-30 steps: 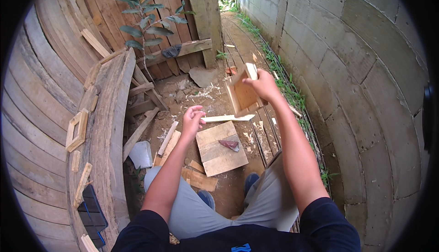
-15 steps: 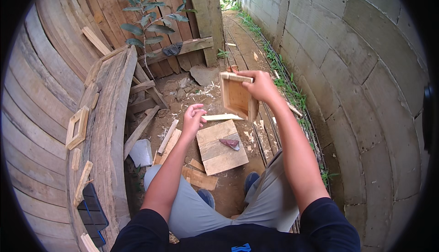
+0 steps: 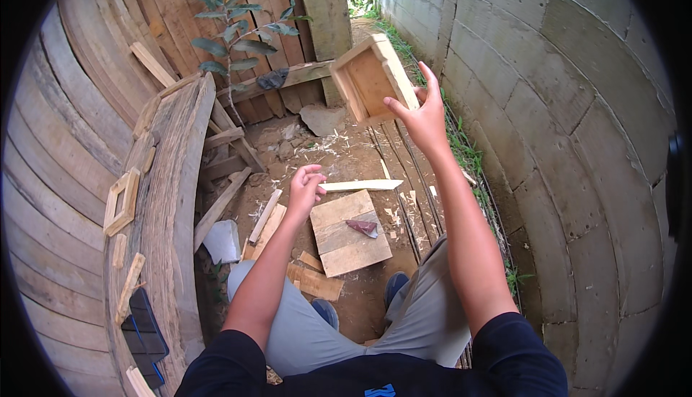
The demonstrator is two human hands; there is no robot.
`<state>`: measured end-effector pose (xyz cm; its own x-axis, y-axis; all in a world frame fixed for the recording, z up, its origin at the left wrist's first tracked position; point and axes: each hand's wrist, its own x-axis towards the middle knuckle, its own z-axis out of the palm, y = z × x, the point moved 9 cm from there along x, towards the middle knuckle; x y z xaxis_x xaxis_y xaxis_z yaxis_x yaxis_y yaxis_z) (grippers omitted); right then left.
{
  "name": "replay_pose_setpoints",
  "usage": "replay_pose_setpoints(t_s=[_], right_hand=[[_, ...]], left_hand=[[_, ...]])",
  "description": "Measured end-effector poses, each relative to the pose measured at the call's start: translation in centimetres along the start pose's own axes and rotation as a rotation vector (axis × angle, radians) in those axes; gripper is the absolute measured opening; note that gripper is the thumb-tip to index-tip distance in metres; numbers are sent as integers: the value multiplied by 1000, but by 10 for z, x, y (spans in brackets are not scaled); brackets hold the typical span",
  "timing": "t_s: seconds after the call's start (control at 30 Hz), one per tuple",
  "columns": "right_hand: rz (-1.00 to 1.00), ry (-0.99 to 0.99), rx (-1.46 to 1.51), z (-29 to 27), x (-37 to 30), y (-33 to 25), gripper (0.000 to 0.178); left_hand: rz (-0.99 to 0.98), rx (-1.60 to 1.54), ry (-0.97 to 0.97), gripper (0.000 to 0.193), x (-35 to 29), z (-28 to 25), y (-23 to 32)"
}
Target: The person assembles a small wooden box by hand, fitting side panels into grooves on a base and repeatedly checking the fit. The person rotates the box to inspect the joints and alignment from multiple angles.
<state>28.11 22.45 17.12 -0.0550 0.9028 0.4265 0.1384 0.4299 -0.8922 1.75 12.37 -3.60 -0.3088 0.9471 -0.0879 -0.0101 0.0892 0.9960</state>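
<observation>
While a shallow wooden box [image 3: 369, 83] was pinched by the right hand [image 3: 427, 122] at upper center, the left hand [image 3: 303, 194] was half-curled beside a pale strip [image 3: 364, 185] mid-frame; whether it was gripped could not be told.

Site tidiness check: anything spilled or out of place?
Pale wood shavings litter the dirt beyond the square board, looking unswept. A crumpled dark scrap on the fence rail seems stray.

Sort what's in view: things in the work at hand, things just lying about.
Likely in use:
shallow wooden box, held by the right hand
perhaps the pale wood strip by the left hand, contact unclear
wooden board

Seemingly lying about:
grey block
dark crumpled bundle on the rail
flat rock
</observation>
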Motion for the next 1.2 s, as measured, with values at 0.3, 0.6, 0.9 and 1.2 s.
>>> replay_pose_setpoints(t_s=[0.3,0.6,0.9,1.2], right_hand=[[105,58,-287,2,0,52,93],[251,-518,-670,37,-25,90,47],[-112,359,518,-25,-3,0,47],[229,185,260,-31,8,57,26]], left_hand=[[6,13,-3,30,1,2,1],[14,-7,-5,30,3,3,-1],[4,6,-6,30,1,3,0],[11,14,-9,30,2,2,0]])
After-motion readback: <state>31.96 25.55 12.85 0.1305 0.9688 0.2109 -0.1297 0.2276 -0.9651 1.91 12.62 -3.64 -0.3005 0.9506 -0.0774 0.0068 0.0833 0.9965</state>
